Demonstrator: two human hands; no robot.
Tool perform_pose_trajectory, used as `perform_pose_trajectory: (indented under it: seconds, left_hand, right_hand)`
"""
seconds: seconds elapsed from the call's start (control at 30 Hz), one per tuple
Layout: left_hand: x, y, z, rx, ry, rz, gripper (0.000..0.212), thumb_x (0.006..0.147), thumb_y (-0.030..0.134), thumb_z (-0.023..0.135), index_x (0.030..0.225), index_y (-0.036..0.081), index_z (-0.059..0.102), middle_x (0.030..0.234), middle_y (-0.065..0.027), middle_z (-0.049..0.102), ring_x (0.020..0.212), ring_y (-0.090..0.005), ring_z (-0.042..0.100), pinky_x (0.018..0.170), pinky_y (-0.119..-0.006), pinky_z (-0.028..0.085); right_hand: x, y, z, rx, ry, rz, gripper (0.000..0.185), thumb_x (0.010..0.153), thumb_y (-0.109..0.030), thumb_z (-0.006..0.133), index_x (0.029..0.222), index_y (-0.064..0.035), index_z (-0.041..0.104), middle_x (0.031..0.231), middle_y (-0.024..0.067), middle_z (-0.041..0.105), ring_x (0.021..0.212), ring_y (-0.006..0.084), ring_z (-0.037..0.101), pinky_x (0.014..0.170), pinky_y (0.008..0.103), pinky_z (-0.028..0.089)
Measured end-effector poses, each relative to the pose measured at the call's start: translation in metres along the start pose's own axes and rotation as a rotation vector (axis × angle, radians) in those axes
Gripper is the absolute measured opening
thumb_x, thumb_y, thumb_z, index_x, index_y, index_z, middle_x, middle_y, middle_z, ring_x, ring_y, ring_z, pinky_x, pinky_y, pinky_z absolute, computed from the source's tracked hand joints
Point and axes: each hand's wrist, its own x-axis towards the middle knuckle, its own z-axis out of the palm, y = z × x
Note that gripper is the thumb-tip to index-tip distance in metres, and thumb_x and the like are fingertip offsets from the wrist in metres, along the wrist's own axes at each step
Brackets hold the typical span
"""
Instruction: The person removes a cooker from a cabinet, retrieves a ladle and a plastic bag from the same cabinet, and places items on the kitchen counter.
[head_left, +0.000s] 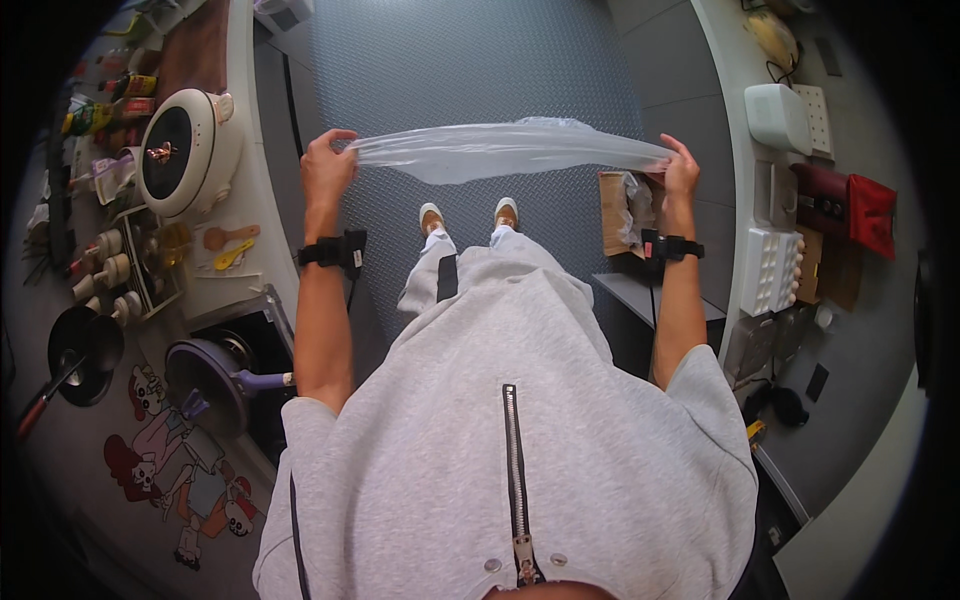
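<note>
A sheet of clear plastic, perhaps a bag (480, 154), is stretched wide in the air above the floor. My left hand (328, 166) pinches its left end between thumb and fingers. At the other end, my right hand (681, 172) grips the gathered plastic with the index finger raised. The plastic hangs in folds between both hands, slightly lower at its middle. Each wrist wears a black strap with a small device. Below the right hand stands an open cardboard box (616, 217) with crumpled clear plastic (637, 202) in it.
On the left counter are a cream rice cooker (191, 154), condiment bottles, spoons (234, 255) and a lidded purple pan (210, 386) on the stove. The right counter holds a white appliance (778, 118), an egg tray (772, 270) and a red bag (872, 214). Textured grey flooring (480, 67) runs between.
</note>
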Motion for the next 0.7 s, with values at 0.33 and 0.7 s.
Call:
perform_pose_trajectory:
  seconds: [0.33, 0.7]
  left_hand:
    - [-0.014, 0.061, -0.116, -0.127, -0.292, 0.133, 0.026, 0.105, 0.014, 0.074, 0.127, 0.002, 0.08, 0.103, -0.0104, 0.08, 0.083, -0.014, 0.076, 0.075, -0.028, 0.065]
    - [-0.024, 0.141, -0.103, -0.241, -0.073, 0.328, 0.029, 0.108, 0.002, 0.057, 0.127, 0.0, 0.079, 0.112, -0.013, 0.082, 0.085, -0.0154, 0.08, 0.076, -0.029, 0.068]
  right_hand:
    - [-0.013, -0.127, -0.021, 0.013, -0.379, -0.066, 0.043, 0.117, -0.027, 0.049, 0.135, 0.0029, 0.074, 0.112, 0.0184, 0.082, 0.094, 0.0246, 0.083, 0.089, 0.0364, 0.069]
    - [-0.04, -0.141, 0.039, -0.412, 0.237, -0.785, 0.03, 0.107, -0.026, 0.073, 0.13, -0.0071, 0.073, 0.122, 0.0147, 0.074, 0.11, 0.0262, 0.071, 0.095, 0.0397, 0.06]
